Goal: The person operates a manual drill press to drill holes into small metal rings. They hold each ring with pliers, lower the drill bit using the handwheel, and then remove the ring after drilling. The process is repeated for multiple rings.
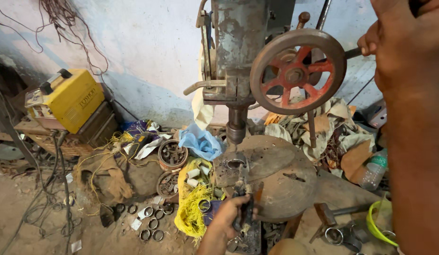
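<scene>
Gripping dark pliers (243, 215), the left hand (227, 218) curled its fingers shut, holding a metal ring (236, 164) on the rusty round table (285, 184) under the chuck (236, 127). The right hand (404, 42) fisted around a feed lever (352, 53) beside the red-spoked wheel (297, 71).

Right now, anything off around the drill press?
Metal rings lie scattered loose on the dirt floor, left of the round table. Rags are heaped behind the red handwheel, close to the spindle.

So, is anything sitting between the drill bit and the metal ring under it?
Nothing visible: the drill bit hangs straight over the metal ring on the round table. The left hand holds the pliers off to the near side.
</scene>
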